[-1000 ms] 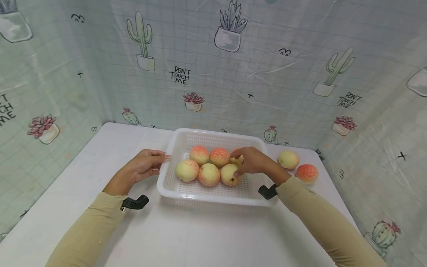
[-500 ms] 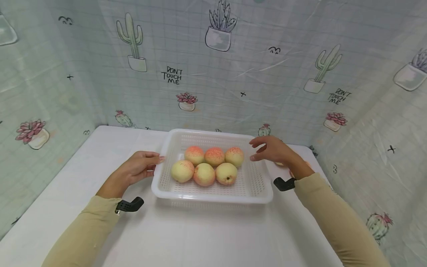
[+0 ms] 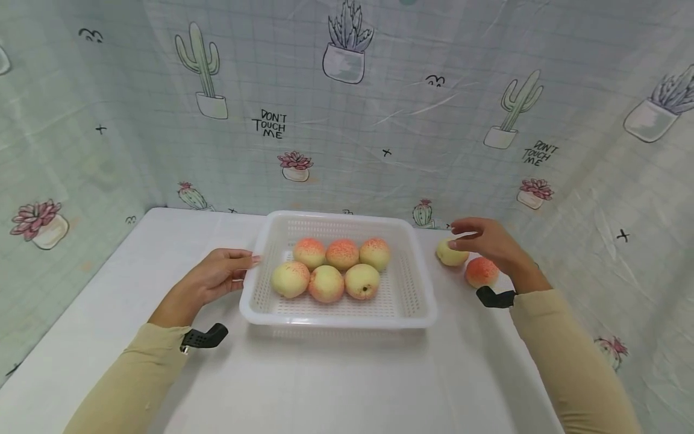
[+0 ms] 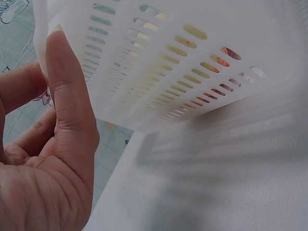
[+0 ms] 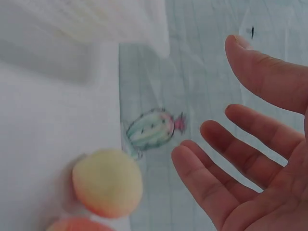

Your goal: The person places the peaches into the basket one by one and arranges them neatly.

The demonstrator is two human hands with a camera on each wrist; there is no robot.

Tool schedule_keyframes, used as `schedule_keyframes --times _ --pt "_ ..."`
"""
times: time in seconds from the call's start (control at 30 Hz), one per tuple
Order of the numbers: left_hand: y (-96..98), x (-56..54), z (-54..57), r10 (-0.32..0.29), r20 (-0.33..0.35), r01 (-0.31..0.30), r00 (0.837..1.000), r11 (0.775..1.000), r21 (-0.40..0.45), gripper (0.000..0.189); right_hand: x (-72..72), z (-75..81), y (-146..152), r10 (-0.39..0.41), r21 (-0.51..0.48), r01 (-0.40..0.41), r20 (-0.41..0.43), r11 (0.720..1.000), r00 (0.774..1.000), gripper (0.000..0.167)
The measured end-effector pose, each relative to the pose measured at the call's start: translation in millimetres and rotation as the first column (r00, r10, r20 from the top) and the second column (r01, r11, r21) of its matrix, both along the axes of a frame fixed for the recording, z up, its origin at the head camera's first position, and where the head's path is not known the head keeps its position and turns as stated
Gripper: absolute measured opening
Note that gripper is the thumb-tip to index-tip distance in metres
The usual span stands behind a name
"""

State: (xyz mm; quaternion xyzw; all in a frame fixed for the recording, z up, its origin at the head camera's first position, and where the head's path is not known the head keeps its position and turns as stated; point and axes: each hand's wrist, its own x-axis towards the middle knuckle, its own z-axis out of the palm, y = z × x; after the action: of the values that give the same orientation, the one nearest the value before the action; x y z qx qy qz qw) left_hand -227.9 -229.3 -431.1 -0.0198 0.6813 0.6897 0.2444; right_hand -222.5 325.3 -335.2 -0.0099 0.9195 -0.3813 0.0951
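Note:
A white plastic basket (image 3: 338, 320) with slotted walls stands on the table, holding several yellow and red peaches (image 3: 326, 283) in two rows. My left hand (image 3: 212, 276) holds the basket's left rim at the fingertips; in the left wrist view the thumb (image 4: 70, 96) lies along the rim. To the right of the basket, a yellow peach (image 3: 451, 253) and a redder peach (image 3: 481, 272) lie on the table. My right hand (image 3: 490, 244) is over the yellow one, fingers spread and slightly bent, with nothing in them; in the right wrist view this peach (image 5: 108, 184) is apart from the fingers.
The white table (image 3: 336, 386) ends close behind the basket and to the right of the loose peaches. A cloth curtain (image 3: 347, 132) printed with cacti hangs along the back and both sides. Black wrist straps (image 3: 205, 337) sit over the sleeves.
My right hand has left the peaches in the basket and moved right, past the rim, to the loose peaches. My left hand stays at the left rim. The head view has shifted slightly.

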Motion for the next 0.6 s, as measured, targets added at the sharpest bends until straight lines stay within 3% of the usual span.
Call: schedule_keyframes --times 0.17,0.33,0.6 --pt "-1.2 0.3 -0.3 0.001 0.002 -0.002 1.0 1.0 0.011 0.064 5.1 -9.2 28 -0.103 0.007 0.103 -0.008 0.995 0.995 0.074" --pt "-1.8 -0.2 0.2 -0.001 0.003 0.001 1.0 1.0 0.019 0.064 10.7 -31.0 54 -0.232 0.028 0.232 -0.014 0.972 0.973 0.075" --pt "-1.2 -0.5 3.9 -0.003 0.012 0.003 1.0 1.0 0.018 0.064 17.0 -68.6 66 -0.358 0.032 0.357 0.08 0.934 0.93 0.07"
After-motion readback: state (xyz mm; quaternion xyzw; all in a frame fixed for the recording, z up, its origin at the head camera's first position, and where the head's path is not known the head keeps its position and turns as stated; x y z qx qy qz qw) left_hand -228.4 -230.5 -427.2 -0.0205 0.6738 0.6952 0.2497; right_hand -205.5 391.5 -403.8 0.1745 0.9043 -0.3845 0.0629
